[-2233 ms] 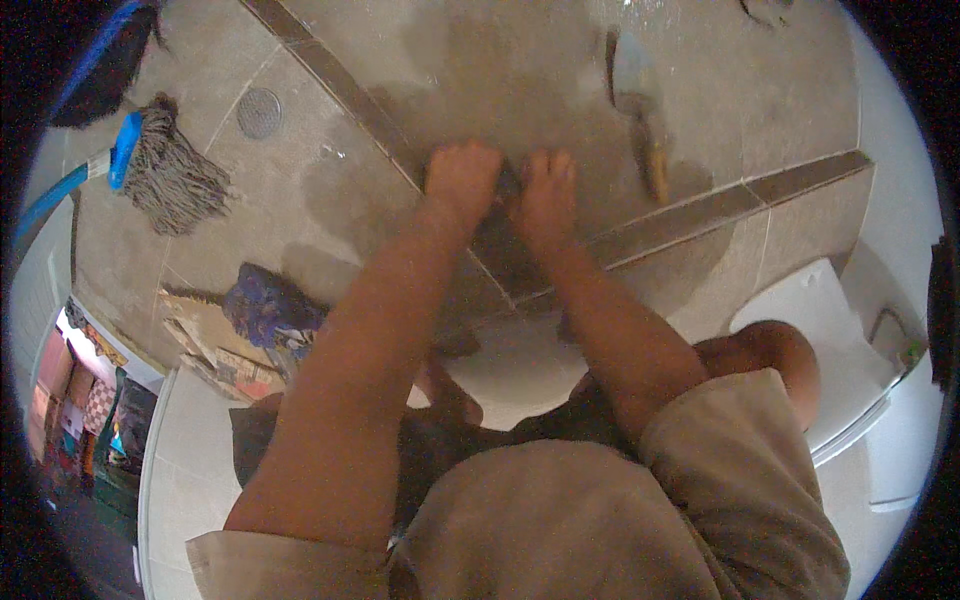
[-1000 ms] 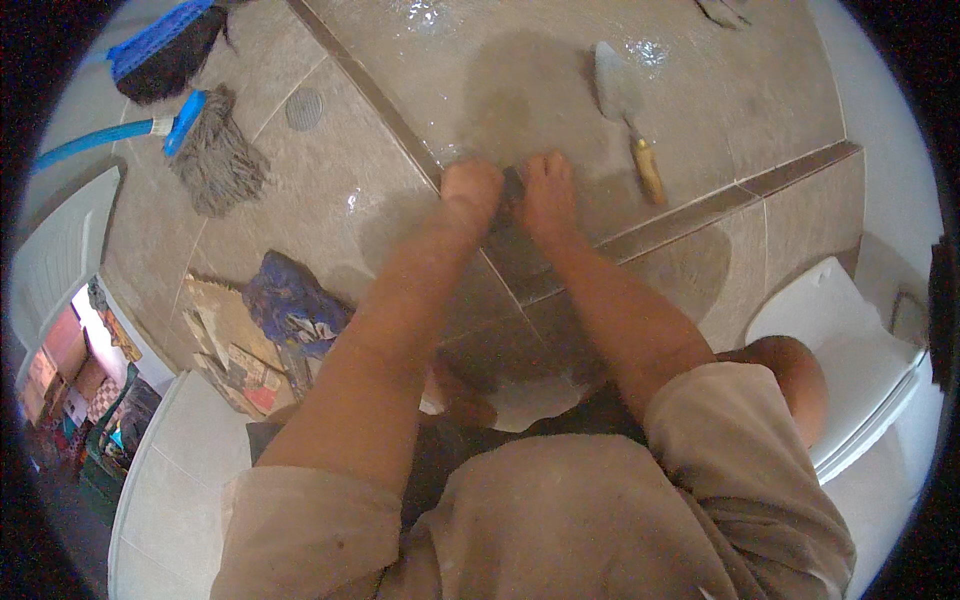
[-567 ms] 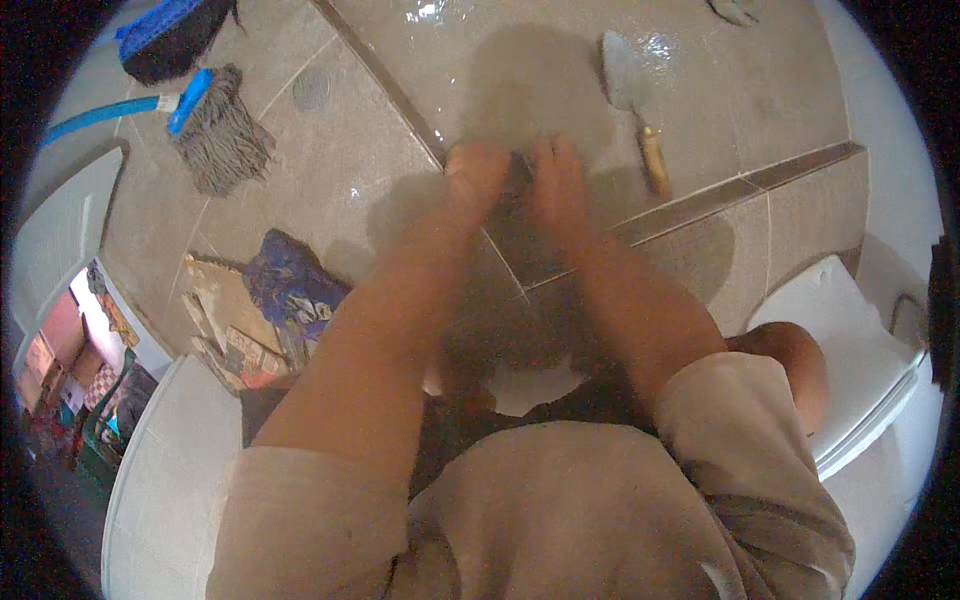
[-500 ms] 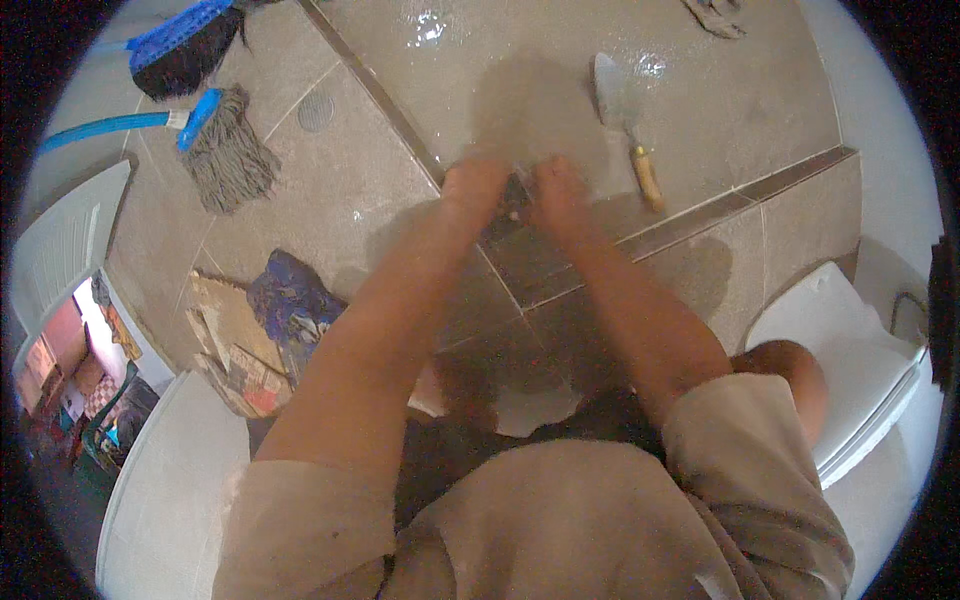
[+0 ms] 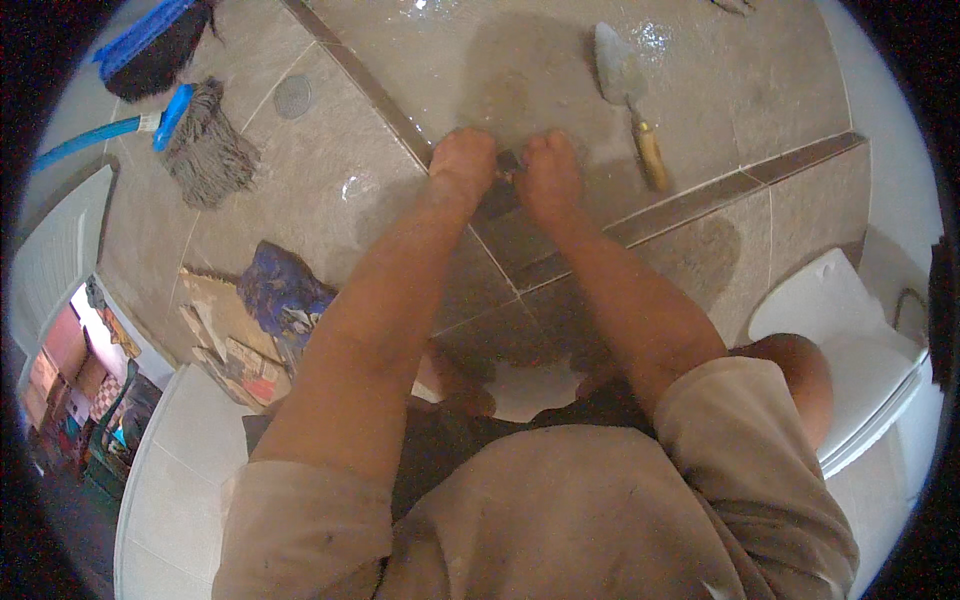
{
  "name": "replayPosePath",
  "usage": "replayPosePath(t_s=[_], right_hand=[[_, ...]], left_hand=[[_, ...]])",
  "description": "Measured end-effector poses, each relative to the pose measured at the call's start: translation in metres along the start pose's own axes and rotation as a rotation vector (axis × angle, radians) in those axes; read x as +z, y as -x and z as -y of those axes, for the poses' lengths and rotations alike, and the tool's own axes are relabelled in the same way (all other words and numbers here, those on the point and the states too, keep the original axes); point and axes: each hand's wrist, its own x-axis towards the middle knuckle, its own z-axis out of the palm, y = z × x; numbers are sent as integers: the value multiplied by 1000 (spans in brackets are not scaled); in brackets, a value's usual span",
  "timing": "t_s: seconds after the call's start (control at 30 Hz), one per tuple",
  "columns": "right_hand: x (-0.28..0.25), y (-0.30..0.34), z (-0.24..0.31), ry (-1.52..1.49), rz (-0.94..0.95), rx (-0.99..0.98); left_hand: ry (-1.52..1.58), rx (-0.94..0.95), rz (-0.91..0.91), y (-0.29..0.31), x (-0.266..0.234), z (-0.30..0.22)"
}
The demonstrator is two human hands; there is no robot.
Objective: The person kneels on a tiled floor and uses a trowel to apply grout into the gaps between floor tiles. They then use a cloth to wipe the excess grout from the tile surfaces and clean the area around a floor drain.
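My left hand and my right hand are held close together over the wet tiled floor, beside the corner of a low tiled curb. Both are closed, their fingers curled in. A small dark thing shows in the gap between them; its kind cannot be made out, and the fingers hide most of it. To the right of my right hand lies a trowel with a grey blade and a wooden handle, flat on the wet floor.
At the left lie a grey string mop and a blue broom, near a round drain cover. A purple cloth or bag rests by torn cardboard. A white toilet stands at the right.
My hands have shifted slightly up in the picture and their fists show more clearly. The view has moved a little; trowel, mop and broom lie as before.
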Motion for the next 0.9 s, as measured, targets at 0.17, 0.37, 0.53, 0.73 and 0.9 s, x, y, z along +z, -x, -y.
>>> replayPosePath(t_s=[0.17, 0.37, 0.53, 0.73, 0.9], right_hand=[[8, -1, 5, 48, 84, 48], [0, -6, 5, 122, 96, 31], [-21, -12, 20, 53, 252, 38], [17, 12, -14, 215, 20, -95], [12, 14, -2, 135, 64, -20]], left_hand=[[-22, 46, 68, 11, -22, -8], [36, 23, -27, 4, -9, -5], [-49, 100, -67, 11, -4, 9], [-152, 36, 14, 19, 5, -14], [-157, 7, 43, 18, 3, -15]])
